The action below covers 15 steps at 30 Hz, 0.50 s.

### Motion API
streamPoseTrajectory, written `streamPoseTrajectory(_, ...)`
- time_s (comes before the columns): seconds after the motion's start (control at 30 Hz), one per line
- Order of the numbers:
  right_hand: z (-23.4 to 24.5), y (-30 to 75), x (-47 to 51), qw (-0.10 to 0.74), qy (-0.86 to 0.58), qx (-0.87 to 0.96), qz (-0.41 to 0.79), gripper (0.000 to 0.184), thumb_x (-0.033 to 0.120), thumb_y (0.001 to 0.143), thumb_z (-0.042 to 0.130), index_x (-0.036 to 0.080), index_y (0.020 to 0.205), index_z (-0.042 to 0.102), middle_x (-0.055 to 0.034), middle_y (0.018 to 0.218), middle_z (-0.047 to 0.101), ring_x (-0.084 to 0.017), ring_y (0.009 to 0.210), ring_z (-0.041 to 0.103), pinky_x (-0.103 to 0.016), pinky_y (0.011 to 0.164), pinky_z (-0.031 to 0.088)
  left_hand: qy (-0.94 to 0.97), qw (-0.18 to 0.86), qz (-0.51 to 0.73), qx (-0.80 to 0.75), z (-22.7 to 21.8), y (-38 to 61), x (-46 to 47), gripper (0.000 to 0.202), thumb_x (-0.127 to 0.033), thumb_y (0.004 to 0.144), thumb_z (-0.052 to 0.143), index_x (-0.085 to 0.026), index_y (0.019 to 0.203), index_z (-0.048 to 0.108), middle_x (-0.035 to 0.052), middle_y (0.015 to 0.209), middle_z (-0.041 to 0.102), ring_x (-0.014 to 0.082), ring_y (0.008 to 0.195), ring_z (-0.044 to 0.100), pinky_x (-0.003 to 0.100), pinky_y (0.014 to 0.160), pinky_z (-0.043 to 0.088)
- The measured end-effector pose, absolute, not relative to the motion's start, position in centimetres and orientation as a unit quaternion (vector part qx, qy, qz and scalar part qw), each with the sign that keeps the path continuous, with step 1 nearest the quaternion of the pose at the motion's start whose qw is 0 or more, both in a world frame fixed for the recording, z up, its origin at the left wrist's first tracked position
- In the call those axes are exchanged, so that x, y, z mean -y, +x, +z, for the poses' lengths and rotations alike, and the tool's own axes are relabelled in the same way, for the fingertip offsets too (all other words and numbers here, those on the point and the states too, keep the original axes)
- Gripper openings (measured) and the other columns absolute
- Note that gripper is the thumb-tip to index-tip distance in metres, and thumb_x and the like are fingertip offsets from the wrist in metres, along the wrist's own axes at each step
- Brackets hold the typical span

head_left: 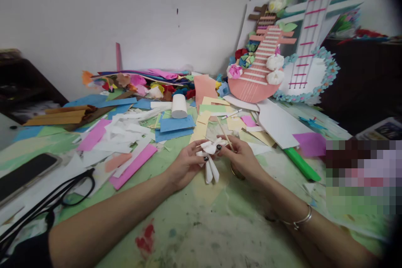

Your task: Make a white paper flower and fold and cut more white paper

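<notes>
Both my hands meet over the green table (201, 226) and share a small white paper piece (211, 163) with folded petals on top and strips hanging down. My left hand (185, 167) is closed, pinching the piece from the left. My right hand (240, 157) is closed too, pinching it from the right, and a thin wooden stick (224, 132) runs up and back from those fingers. A silver bangle (298, 220) is on my right wrist.
Coloured paper scraps (125, 142) litter the table's left and back. A white paper roll (179, 106) stands behind. A green marker (302, 164) lies right. Black glasses (63, 194) and a phone (27, 171) lie at left. Paper harp models (264, 71) lean on the wall.
</notes>
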State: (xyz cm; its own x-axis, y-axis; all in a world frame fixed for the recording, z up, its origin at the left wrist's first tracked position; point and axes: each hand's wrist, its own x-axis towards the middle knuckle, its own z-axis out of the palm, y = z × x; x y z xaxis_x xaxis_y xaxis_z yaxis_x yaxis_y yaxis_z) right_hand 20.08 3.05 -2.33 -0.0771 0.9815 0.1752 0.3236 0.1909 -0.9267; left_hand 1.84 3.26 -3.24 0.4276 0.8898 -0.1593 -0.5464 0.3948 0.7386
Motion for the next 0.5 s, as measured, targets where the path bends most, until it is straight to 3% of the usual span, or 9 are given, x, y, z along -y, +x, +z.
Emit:
streamPoseTrajectory(0.1,-1.98,19.89,-2.53,0.411,-0.469,0.642,0.445,0.018,0.031,0.081,0.059,0.017,0.085,0.069,-0.0032,0.077,0.071,-0.015,0.071,0.064,-0.025,0.066,0.048,0.325,0.787,0.443,-0.281,-3.22,1.82,-3.10,0.056,0.003,0.057,0.069,-0.016,0.109,0.058,0.0098,0.110,0.067,0.0246,0.098,0.067,0.042,0.098,0.046)
streamPoseTrajectory(0.3,-1.60,19.87,-2.07,0.467,-0.487,0.570,0.469,0.019,0.035,0.074,0.065,0.017,0.070,0.066,-0.0018,0.063,0.065,-0.012,0.053,0.056,-0.022,0.047,0.039,0.365,0.760,0.441,-0.309,-2.91,1.93,-2.88,0.053,-0.002,0.057,0.073,-0.016,0.106,0.058,0.0104,0.109,0.066,0.0233,0.097,0.066,0.039,0.092,0.049)
streamPoseTrajectory(0.4,-1.54,20.02,-2.14,0.478,-0.499,0.535,0.486,0.022,0.038,0.071,0.068,0.016,0.071,0.067,-0.0009,0.061,0.064,-0.007,0.040,0.043,-0.020,0.037,0.028,0.396,0.680,0.505,-0.355,-3.15,1.68,-3.19,0.048,-0.007,0.058,0.076,-0.015,0.101,0.058,0.0085,0.108,0.064,0.0187,0.091,0.065,0.033,0.084,0.050)
streamPoseTrajectory(0.5,-1.46,20.07,-2.21,0.481,-0.502,0.512,0.504,0.027,0.041,0.069,0.069,0.016,0.076,0.068,-0.0027,0.069,0.068,-0.004,0.036,0.036,-0.020,0.033,0.024,0.409,0.618,0.551,-0.384,-3.50,1.31,-3.62,0.052,-0.008,0.057,0.078,-0.017,0.104,0.056,0.0063,0.111,0.060,0.0166,0.090,0.064,0.030,0.080,0.051)
